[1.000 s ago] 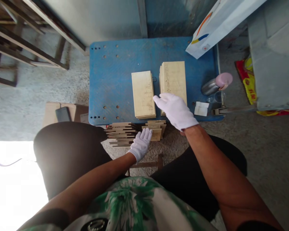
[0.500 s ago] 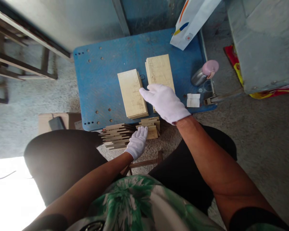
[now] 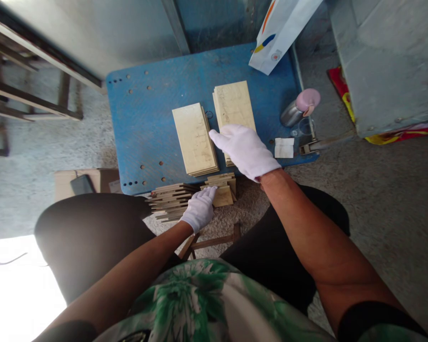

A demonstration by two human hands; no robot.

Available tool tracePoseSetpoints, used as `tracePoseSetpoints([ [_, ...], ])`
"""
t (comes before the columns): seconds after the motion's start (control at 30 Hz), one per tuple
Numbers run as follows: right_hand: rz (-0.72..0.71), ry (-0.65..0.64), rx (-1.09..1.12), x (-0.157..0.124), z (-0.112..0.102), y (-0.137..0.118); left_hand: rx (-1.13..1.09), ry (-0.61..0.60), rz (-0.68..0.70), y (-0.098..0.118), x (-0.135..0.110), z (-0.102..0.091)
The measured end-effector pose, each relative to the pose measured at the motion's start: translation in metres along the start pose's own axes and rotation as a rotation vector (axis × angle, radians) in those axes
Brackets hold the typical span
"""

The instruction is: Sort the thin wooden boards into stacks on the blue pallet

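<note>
Head view: the right hand (image 3: pixel 248 149) lies flat, fingers out straight, on the near end of a board stack (image 3: pixel 233 99) on the blue tabletop (image 3: pixel 146 118) — gripping nothing. A second stack (image 3: pixel 194 137) sits just left of its fingertips. The left hand (image 3: pixel 199 209) is lower, at the floor piles (image 3: pixel 169 202) below the tabletop's edge, fingertips touching a small board (image 3: pixel 224 195) — whether they clamp it I cannot tell. A bottle (image 3: pixel 299 107) lies well right of the right hand.
</note>
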State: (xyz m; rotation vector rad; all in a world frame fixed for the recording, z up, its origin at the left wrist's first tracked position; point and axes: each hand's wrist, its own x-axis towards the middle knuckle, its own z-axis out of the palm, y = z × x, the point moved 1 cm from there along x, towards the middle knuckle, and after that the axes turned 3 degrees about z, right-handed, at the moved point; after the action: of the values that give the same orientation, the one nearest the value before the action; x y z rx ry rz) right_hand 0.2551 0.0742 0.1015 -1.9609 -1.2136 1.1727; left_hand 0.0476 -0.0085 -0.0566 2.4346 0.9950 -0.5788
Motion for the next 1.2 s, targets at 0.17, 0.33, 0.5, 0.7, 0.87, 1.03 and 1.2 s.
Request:
tracePoseSetpoints([
  [0.17, 0.017, -0.001, -0.001, 0.002, 0.000, 0.003, -0.012, -0.034, -0.013, -0.002, 0.003, -0.007],
  [0.33, 0.016, 0.010, 0.018, 0.002, 0.000, 0.004, -0.002, -0.062, -0.026, -0.001, 0.005, -0.013],
  [0.5, 0.014, 0.014, 0.007, 0.001, -0.002, 0.003, -0.003, -0.038, -0.052, 0.001, 0.004, -0.016],
  [0.7, 0.009, 0.005, 0.005, -0.002, -0.005, 0.000, -0.020, -0.062, -0.119, -0.001, -0.002, -0.023],
  [0.87, 0.014, 0.010, -0.010, -0.004, -0.006, 0.000, 0.005, -0.157, -0.119, 0.004, -0.007, -0.014],
  [1.03, 0.017, 0.007, 0.006, -0.001, -0.007, 0.004, -0.115, -0.362, -0.026, 0.014, -0.019, 0.018],
  [1.2, 0.039, -0.016, 0.002, 0.000, -0.007, 0.009, -0.347, -0.412, 0.001, 0.015, -0.004, 0.020],
])
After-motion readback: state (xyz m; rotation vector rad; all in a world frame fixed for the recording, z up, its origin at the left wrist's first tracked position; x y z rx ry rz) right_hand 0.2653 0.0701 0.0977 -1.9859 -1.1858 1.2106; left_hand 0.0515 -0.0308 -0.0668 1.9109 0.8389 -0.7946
